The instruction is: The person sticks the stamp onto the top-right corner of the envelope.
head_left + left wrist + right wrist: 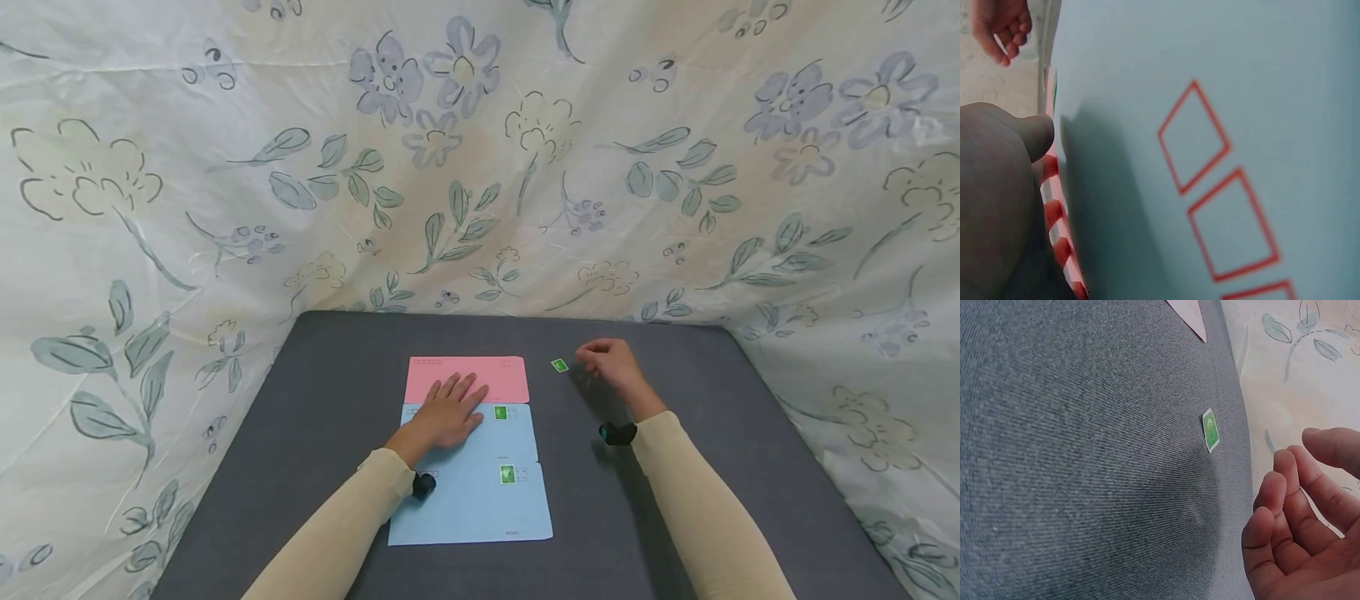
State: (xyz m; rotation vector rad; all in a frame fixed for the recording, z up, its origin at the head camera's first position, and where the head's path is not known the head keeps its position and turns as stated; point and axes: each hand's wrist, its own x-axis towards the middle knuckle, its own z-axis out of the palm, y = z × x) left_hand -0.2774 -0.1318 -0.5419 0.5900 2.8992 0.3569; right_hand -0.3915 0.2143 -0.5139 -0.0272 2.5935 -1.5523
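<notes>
My left hand [447, 412] lies with spread fingers across the pink envelope [513, 375] and the upper blue envelope [465, 446]. In the left wrist view its fingertips [1054, 213] rest at the pink paper. A loose green postage stamp [559, 365] with a white border lies on the dark table to the right of the pink envelope. Just right of that stamp hovers my right hand [611, 367], fingers loosely bent. In the right wrist view the thumb stands apart from the fingers [1285, 469], and nothing shows between them.
Below the upper blue envelope lies a lower blue envelope [465, 517]. Each blue one bears a green stamp [507, 474] near its right side. All lie on a dark grey table [337, 350], with a floral curtain [480, 208] hanging behind and beside it.
</notes>
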